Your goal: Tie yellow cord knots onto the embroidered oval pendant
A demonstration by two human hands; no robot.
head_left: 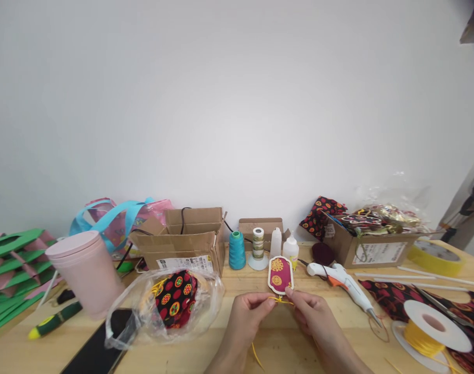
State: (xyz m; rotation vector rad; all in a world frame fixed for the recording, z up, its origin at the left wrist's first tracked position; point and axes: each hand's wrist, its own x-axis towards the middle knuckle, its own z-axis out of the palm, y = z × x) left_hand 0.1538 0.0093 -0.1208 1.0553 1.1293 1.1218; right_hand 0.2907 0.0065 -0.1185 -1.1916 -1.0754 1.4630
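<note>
My left hand [248,318] and my right hand [312,312] meet over the wooden table [206,348], both pinching a thin yellow cord [280,300] between thumb and fingers. A small red oval fabric ornament [280,274] with gold flower prints and a white edge stands up from the cord just above my fingertips. A loose tail of the yellow cord [256,357] trails down toward me under my left wrist.
A white hot glue gun [344,283] lies to the right, then a spool of yellow cord [432,330] on patterned fabric. Behind stand a teal thread cone [237,250], glue bottles [290,250] and cardboard boxes [186,241]. Left: plastic bag with fabric [170,304], pink cup [87,272], dark phone [99,350].
</note>
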